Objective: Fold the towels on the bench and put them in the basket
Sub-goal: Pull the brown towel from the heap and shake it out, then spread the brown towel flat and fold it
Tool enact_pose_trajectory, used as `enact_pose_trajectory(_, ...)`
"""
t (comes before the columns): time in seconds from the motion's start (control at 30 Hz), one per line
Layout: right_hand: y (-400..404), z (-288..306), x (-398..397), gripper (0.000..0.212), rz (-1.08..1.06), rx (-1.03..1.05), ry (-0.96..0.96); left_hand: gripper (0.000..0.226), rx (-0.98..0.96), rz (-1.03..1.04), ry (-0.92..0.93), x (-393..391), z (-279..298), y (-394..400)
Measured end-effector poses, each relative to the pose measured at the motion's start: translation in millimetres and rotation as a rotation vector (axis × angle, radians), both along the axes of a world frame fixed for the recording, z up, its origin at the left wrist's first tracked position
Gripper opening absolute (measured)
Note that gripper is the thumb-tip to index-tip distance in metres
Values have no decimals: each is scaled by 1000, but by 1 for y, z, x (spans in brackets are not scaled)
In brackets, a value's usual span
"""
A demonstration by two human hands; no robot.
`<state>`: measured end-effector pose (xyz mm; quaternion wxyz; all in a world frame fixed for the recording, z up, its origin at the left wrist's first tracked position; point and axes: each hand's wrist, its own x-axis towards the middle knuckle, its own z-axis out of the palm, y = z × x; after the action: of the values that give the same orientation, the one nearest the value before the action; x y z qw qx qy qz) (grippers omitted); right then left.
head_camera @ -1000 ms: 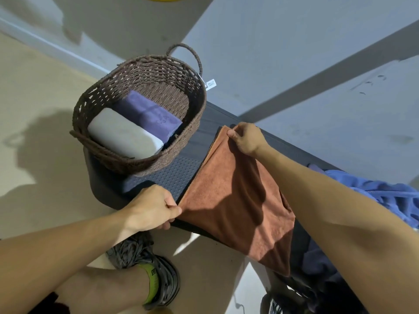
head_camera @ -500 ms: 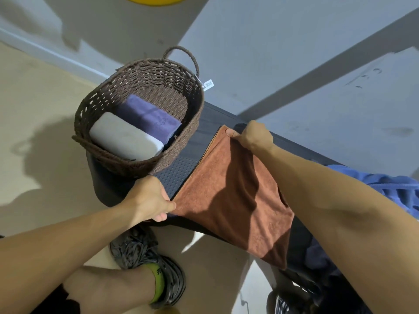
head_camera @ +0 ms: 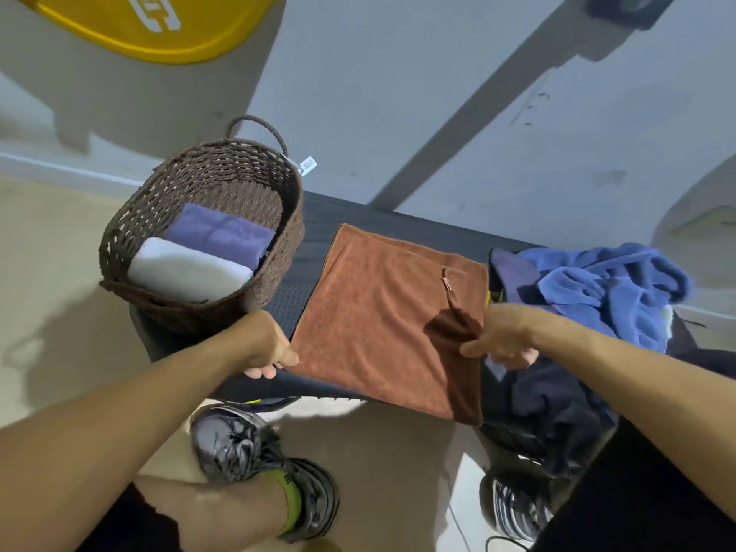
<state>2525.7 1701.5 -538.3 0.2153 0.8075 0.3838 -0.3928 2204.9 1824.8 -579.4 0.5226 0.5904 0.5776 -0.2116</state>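
Since 1 s ago my right hand [head_camera: 502, 341] swung from far corner to near edge; rust-brown microfibre towel [head_camera: 392, 324] lies flat on counter [head_camera: 318, 221] betw. both hands, each pinching a near corner, left hand [head_camera: 267, 346] too. Mid-fold; next, I'd say, fold across, then into woven brown basket [head_camera: 159, 308] beyond left hand.

Brown towel [head_camera: 382, 324], plush matt microfibre cloth, is lying on bench [head_camera: 314, 217] w/ dark, perforated matt padding. Basket [head_camera: 255, 288] is showing coarse woven brown rope; white towel [head_camera: 187, 270] and purple towel [head_camera: 219, 233] inside are looking soft, matt.

Dim, soft light; broad shadows cross the wall [head_camera: 398, 93] and floor [head_camera: 51, 272], slight blur, wide-angle bending at edges.
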Motion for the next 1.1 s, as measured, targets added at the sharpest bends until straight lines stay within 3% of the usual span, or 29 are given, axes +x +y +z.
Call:
enact_pose_trajectory(0.1,-50,-14,-4,52,-68,-142,-38,23,-9,88,-48,2,-1,-4)
enact_pose_trajectory(0.2,-91,-35,-19,49,-245,113,-20,21,-13,161,-104,4,-2,-9)
enact_pose_trajectory(0.3,-113,-47,-28,36,-242,379,57,17,-5,194,-102,4,-6,-15)
enact_pose_trajectory(0.5,-129,-47,-38,30,-341,524,121,21,72,164,3,-3,-3,-20)
enact_pose_trajectory(0.6,-133,-47,-45,39,-477,485,180,22,89,141,22,-5,1,-25)
enact_pose_trajectory(0.73,-132,-48,-38,21,-326,432,45,21,97,51,103,-5,2,-31)
enact_pose_trajectory(0.87,-128,-43,-24,19,-251,219,57,26,50,-204,271,-4,6,-40)
enact_pose_trajectory(0.97,-118,-40,-24,19,-148,56,85,36,138,-432,431,12,19,-36)
enact_pose_trajectory(1.03,-95,-32,-19,30,-147,16,124,35,267,-433,393,30,26,-22)
enact_pose_trajectory(1.1,-66,-19,-10,34,-170,106,132,32,376,-361,207,49,30,-2)
